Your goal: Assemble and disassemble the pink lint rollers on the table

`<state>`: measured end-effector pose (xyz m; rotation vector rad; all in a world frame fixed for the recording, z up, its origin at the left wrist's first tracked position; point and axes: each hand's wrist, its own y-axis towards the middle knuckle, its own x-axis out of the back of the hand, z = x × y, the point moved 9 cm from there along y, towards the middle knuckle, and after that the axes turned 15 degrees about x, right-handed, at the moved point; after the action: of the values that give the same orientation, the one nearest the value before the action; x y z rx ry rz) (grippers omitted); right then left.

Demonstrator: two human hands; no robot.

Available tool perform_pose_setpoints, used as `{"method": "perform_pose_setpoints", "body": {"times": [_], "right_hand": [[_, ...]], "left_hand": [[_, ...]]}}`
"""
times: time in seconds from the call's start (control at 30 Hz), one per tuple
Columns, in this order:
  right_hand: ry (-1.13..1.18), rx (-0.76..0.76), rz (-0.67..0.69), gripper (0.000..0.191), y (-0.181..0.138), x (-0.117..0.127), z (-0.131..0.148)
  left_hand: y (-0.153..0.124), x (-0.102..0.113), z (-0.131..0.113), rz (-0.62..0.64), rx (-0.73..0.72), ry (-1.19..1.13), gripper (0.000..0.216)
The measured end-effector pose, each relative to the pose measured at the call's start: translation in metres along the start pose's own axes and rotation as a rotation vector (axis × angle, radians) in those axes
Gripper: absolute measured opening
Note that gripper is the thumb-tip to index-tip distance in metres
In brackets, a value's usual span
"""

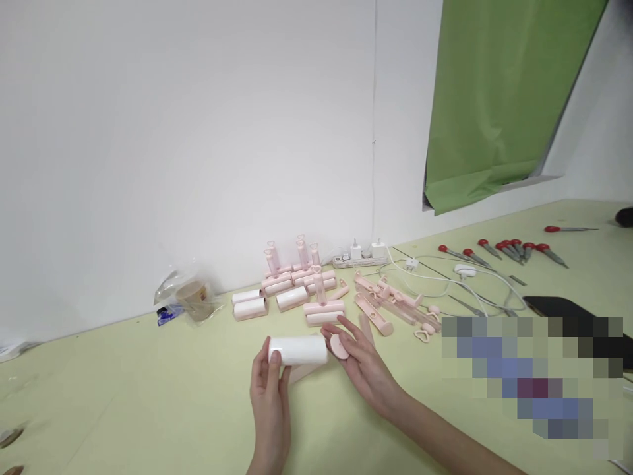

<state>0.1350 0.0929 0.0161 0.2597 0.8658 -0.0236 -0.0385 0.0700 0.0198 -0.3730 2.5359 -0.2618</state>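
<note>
My left hand [271,382] is closed around one end of a white sticky roll [301,350], held level above the table. Close to the roll's right end, my right hand [368,369] grips a round pale pink cap [339,347]; any part behind the cap is hidden by my fingers. A pale pink flat strip [306,373] lies under the roll, partly covered. Just beyond my hands is a pink lint roller [324,318] with its clear pink handle standing up. White rolls in pink covers [250,308] lie to its left.
Loose pink roller parts [373,313] lie right of the assembled rollers. A power strip [360,261] with white cables runs along the wall. Several red-handled screwdrivers [509,249] lie at the back right, a black device [558,310] nearer. A plastic bag [190,293] sits left.
</note>
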Motion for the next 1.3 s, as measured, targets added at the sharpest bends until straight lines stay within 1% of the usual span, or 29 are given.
{"method": "perform_pose_setpoints", "body": {"times": [0.1, 0.2, 0.3, 0.43, 0.5, 0.6, 0.73, 0.8, 0.83, 0.9, 0.97, 1.0, 1.03, 1.07, 1.1, 1.13, 1.17, 1.2, 1.23, 1.3], "right_hand": [[-0.132, 0.082, 0.034, 0.042, -0.002, -0.004, 0.010], [-0.296, 0.154, 0.067, 0.042, -0.004, -0.007, 0.018], [-0.394, 0.203, 0.116, 0.041, -0.004, -0.012, 0.024], [-0.376, 0.214, 0.199, 0.036, -0.007, -0.021, 0.025], [-0.383, 0.178, 0.249, 0.034, -0.011, -0.025, 0.021], [-0.450, 0.122, 0.316, 0.034, -0.019, -0.029, 0.014], [-0.408, 0.075, 0.320, 0.041, -0.023, -0.031, 0.013], [-0.413, 0.089, 0.340, 0.040, -0.023, -0.034, 0.016], [-0.442, 0.126, 0.358, 0.036, -0.023, -0.037, 0.020], [-0.559, 0.267, 0.420, 0.029, -0.025, -0.044, 0.030], [-0.726, 0.451, 0.534, 0.026, -0.031, -0.057, 0.038], [-0.815, 0.537, 0.610, 0.028, -0.036, -0.065, 0.039], [-0.903, 0.606, 0.691, 0.031, -0.042, -0.073, 0.039], [-0.975, 0.650, 0.768, 0.035, -0.046, -0.079, 0.036], [-1.024, 0.667, 0.833, 0.040, -0.049, -0.083, 0.034], [-1.057, 0.671, 0.868, 0.046, -0.048, -0.083, 0.035], [-1.084, 0.667, 0.857, 0.049, -0.044, -0.081, 0.039], [-1.117, 0.664, 0.799, 0.049, -0.034, -0.074, 0.046], [-1.170, 0.662, 0.707, 0.044, -0.021, -0.064, 0.057], [-1.361, 0.636, 0.498, 0.030, 0.008, -0.037, 0.079]], "left_hand": [[-0.001, -0.011, 0.022, 0.083, 0.133, -0.071, 0.033], [-0.004, -0.022, 0.036, 0.182, 0.207, -0.135, 0.027], [-0.008, -0.032, 0.040, 0.280, 0.231, -0.181, 0.021], [-0.010, -0.039, 0.041, 0.357, 0.273, -0.227, 0.020], [-0.010, -0.041, 0.039, 0.376, 0.278, -0.248, 0.019], [-0.009, -0.037, 0.038, 0.357, 0.280, -0.276, 0.019], [-0.008, -0.033, 0.039, 0.332, 0.309, -0.295, 0.022], [-0.008, -0.032, 0.039, 0.321, 0.324, -0.309, 0.023], [-0.008, -0.033, 0.037, 0.318, 0.333, -0.318, 0.023], [-0.010, -0.040, 0.036, 0.346, 0.382, -0.324, 0.023], [-0.014, -0.056, 0.041, 0.416, 0.508, -0.301, 0.026], [-0.017, -0.064, 0.047, 0.448, 0.593, -0.290, 0.031], [-0.019, -0.070, 0.053, 0.453, 0.669, -0.290, 0.036], [-0.018, -0.072, 0.057, 0.428, 0.713, -0.299, 0.038], [-0.015, -0.072, 0.061, 0.382, 0.723, -0.312, 0.037], [-0.011, -0.070, 0.062, 0.332, 0.708, -0.325, 0.032], [-0.007, -0.067, 0.063, 0.287, 0.682, -0.334, 0.026], [-0.004, -0.064, 0.064, 0.259, 0.664, -0.334, 0.021], [-0.002, -0.062, 0.064, 0.251, 0.657, -0.328, 0.018], [-0.001, -0.059, 0.063, 0.267, 0.648, -0.300, 0.019]]}}
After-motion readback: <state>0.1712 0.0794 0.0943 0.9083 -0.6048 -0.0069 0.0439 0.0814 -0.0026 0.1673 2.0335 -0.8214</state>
